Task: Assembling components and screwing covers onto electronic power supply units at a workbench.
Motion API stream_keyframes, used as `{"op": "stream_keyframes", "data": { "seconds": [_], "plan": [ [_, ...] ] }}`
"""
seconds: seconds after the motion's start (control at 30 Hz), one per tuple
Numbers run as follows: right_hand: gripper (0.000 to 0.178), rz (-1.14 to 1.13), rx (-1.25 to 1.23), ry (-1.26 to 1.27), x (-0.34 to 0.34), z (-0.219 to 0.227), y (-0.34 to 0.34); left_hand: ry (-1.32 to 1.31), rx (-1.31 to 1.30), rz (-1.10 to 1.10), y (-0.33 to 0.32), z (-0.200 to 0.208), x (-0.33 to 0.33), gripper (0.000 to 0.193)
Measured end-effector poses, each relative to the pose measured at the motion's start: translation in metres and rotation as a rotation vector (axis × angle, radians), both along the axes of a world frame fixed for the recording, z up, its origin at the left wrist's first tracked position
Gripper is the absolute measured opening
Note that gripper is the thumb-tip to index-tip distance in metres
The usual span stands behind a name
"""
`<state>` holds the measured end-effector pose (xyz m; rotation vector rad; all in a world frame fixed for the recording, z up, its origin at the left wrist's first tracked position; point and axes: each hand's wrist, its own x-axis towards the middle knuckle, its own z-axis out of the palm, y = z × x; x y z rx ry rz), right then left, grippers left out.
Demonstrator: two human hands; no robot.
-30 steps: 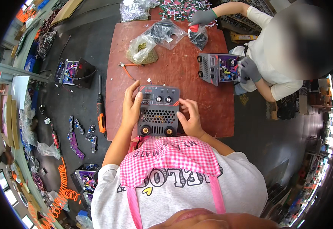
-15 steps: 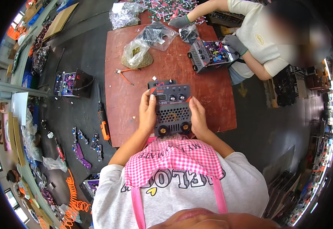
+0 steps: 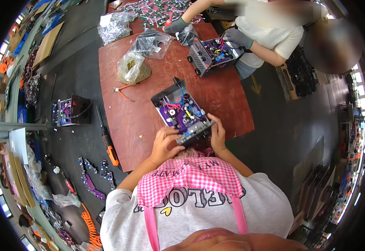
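I hold an open grey electronics chassis (image 3: 181,112) tipped up on the red-brown table (image 3: 149,125), its purple circuit board and coloured wires facing me. My left hand (image 3: 164,144) grips the near left corner of the chassis. My right hand (image 3: 217,133) grips its near right edge. The front panel points down toward my pink checked apron.
Across the table another person in grey gloves (image 3: 234,37) works on a second open chassis (image 3: 211,54). Clear bags of parts (image 3: 134,67) and orange-handled pliers (image 3: 124,91) lie on the table. An orange-and-black screwdriver (image 3: 108,144), a third unit (image 3: 69,111) and purple boards (image 3: 91,182) lie on the floor at left.
The chassis was lying with its knobbed front panel facing up; both hands have turned it over, so its open inside with the purple board now shows.
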<state>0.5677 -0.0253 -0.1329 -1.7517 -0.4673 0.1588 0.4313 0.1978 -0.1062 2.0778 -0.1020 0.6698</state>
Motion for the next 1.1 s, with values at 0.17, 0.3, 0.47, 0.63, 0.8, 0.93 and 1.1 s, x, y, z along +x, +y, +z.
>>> {"op": "stream_keyframes", "data": {
  "seconds": [0.17, 0.3, 0.47, 0.63, 0.8, 0.93, 1.1],
  "plan": [
    [0.055, -0.29, 0.103, 0.408, -0.032, -0.04, -0.032, 0.197, -0.173, 0.065, 0.024, -0.024, -0.03, 0.03],
    [0.04, -0.403, -0.121, 0.642, -0.039, -0.088, -0.06, 0.603, -0.717, 0.166, 0.034, -0.05, -0.028, 0.027],
    [0.034, -0.212, -0.368, 0.385, -0.058, -0.113, -0.062, 1.077, -1.571, -0.271, 0.01, -0.083, -0.007, 0.049],
    [0.045, -0.124, -0.64, 0.308, -0.058, -0.075, -0.055, 0.998, -1.677, -0.257, -0.014, -0.064, 0.005, 0.05],
    [0.045, -0.026, -0.887, 0.264, -0.038, -0.09, -0.059, 0.935, -1.617, -0.259, -0.017, -0.072, 0.002, 0.051],
    [0.034, -0.115, -0.768, 0.226, -0.026, -0.074, -0.066, 0.963, -1.538, -0.226, -0.02, -0.063, 0.003, 0.059],
    [0.021, -0.131, -0.626, 0.109, 0.013, -0.069, -0.064, 0.982, -1.526, -0.231, -0.02, -0.051, 0.012, 0.053]
  ]
}}
